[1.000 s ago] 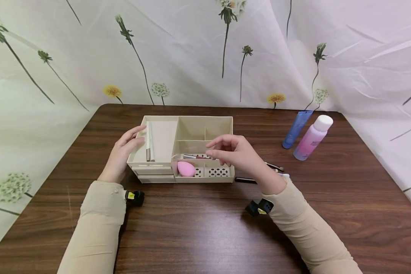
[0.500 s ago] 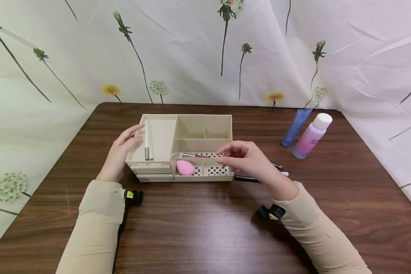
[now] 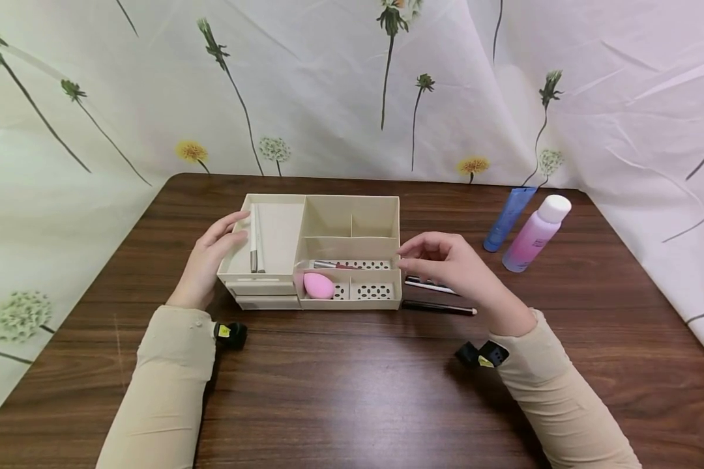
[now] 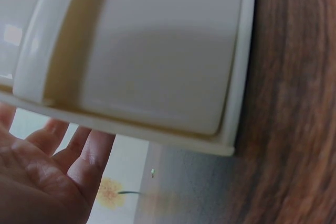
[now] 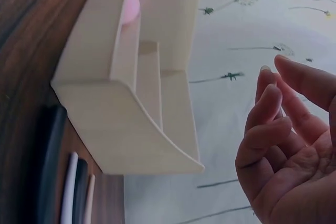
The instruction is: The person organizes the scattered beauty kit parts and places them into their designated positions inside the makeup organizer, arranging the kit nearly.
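Observation:
A cream organizer box (image 3: 276, 238) stands on the table, with two white-handled brushes (image 3: 254, 241) in its left tray. A pink sponge (image 3: 319, 286) lies in a front compartment, and a silver-and-red tube (image 3: 330, 264) in the one behind it. The left hand (image 3: 202, 264) rests against the box's left side, fingertips at its rim. Beside the right edge, the right hand (image 3: 454, 267) is raised above several brushes, its fingers bent and holding nothing. In the right wrist view the right hand (image 5: 286, 150) is apart from the box (image 5: 121, 124).
Right of the box lie a black-handled brush (image 3: 437, 307) and other slim brushes, partly under the right hand. Farther right, a blue tube (image 3: 507, 220) and a pink bottle with a white cap (image 3: 534, 238) stand on the table (image 3: 328, 391). Floral fabric (image 3: 328, 85) hangs behind.
The right hand has moved right, from above the box's compartments to beside its right edge, uncovering more of the brushes there. The left hand keeps its place.

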The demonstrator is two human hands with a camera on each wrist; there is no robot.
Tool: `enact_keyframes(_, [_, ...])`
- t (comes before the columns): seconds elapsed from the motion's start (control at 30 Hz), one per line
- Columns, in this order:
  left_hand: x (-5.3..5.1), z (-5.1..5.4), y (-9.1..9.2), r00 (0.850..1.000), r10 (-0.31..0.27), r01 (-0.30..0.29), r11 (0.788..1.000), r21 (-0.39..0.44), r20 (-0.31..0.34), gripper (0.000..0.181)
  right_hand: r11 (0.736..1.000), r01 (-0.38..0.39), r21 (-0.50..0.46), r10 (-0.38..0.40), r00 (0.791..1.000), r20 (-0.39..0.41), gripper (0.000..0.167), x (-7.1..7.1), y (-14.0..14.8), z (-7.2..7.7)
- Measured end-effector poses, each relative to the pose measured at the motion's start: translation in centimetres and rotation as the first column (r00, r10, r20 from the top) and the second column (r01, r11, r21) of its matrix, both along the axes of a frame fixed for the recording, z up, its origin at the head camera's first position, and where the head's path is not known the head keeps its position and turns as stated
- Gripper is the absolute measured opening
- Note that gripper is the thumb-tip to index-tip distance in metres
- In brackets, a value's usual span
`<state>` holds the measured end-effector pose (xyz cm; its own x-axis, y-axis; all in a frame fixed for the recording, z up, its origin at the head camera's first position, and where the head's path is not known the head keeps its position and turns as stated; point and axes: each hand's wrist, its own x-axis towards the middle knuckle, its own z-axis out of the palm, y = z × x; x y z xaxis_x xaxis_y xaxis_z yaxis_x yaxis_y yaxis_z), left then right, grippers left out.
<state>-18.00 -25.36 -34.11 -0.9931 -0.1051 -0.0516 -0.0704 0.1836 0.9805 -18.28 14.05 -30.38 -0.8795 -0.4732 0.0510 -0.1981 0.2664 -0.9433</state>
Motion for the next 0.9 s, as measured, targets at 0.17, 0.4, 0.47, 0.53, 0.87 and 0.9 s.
enact_keyframes(0.17, [0.1,0.1,0.0,1.000,0.003,-0.003,1.000,-0.008,-0.003,0.047,0.999,0.041,0.035,-0.041,0.999,-0.012,0.024,-0.6,0.9,0.2])
enact_keyframes(0.4, [0.0,0.1,0.0,1.000,-0.002,0.002,1.000,-0.018,0.000,0.047,0.994,0.088,0.061,-0.085,0.995,-0.050,0.024,-1.4,1.9,-0.1])
enact_keyframes(0.47, [0.0,0.1,0.0,1.000,-0.002,0.002,1.000,-0.023,0.001,0.048,0.994,0.097,0.058,-0.094,0.994,-0.055,0.024,-1.7,2.1,-0.3])
enact_keyframes(0.53, [0.0,0.1,0.0,1.000,-0.001,0.001,1.000,-0.026,0.000,0.048,0.992,0.108,0.068,-0.104,0.993,-0.063,0.024,-1.9,2.3,-0.4])
enact_keyframes(0.87, [0.1,0.1,0.1,1.000,-0.004,0.003,1.000,-0.019,-0.020,0.046,0.975,0.160,0.152,-0.153,0.986,-0.060,0.026,-3.0,3.2,-0.9])
enact_keyframes(0.9, [0.1,0.2,0.1,1.000,-0.005,0.005,1.000,-0.019,-0.022,0.046,0.974,0.160,0.161,-0.153,0.987,-0.055,0.026,-3.0,3.3,-1.0])
